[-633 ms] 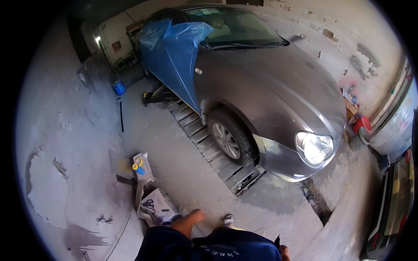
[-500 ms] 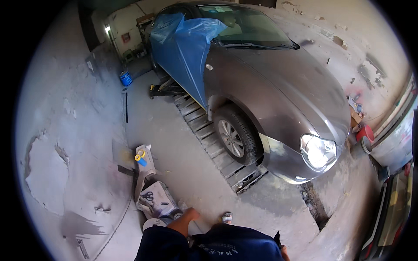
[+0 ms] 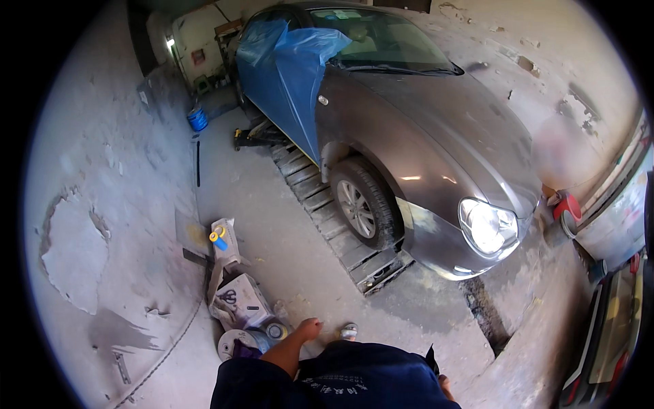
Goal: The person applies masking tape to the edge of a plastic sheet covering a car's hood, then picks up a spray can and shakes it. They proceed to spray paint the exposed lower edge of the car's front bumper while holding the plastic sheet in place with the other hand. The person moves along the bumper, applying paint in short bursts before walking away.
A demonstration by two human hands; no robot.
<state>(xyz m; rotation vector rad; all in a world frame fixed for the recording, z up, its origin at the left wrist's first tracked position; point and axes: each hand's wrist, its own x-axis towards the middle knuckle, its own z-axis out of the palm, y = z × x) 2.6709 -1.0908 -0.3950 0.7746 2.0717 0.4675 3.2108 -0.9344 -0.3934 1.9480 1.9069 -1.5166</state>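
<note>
My left hand [image 3: 310, 329] hangs in front of me with its fingers curled in. Whether it holds something small is hidden. Beside it on the floor sit a round tin [image 3: 276, 331] and a white round lid or bucket top [image 3: 231, 344]. At the lower right, my right hand [image 3: 445, 386] shows only in part past my dark shirt, its fingers mostly hidden. A black pointed thing [image 3: 431, 359] sticks up next to it, and I cannot make out if the hand grips it. Ahead stands a brown car [image 3: 409, 129], its door side draped in blue plastic film [image 3: 286, 82].
A carton [image 3: 244, 300] with black-handled scissors [image 3: 228, 296] lies by the left wall. Beyond it are yellow-and-blue rolls [image 3: 218, 238]. A blue bucket [image 3: 197, 120], a floor jack [image 3: 255, 138], slatted floor grating [image 3: 327, 218], a red bucket [image 3: 567, 206] and a floor trench [image 3: 485, 313] surround the car.
My view has shifted slightly, so the car sits a little further left. My left hand has swung slightly forward and to the right. More of the round tin shows beside it.
</note>
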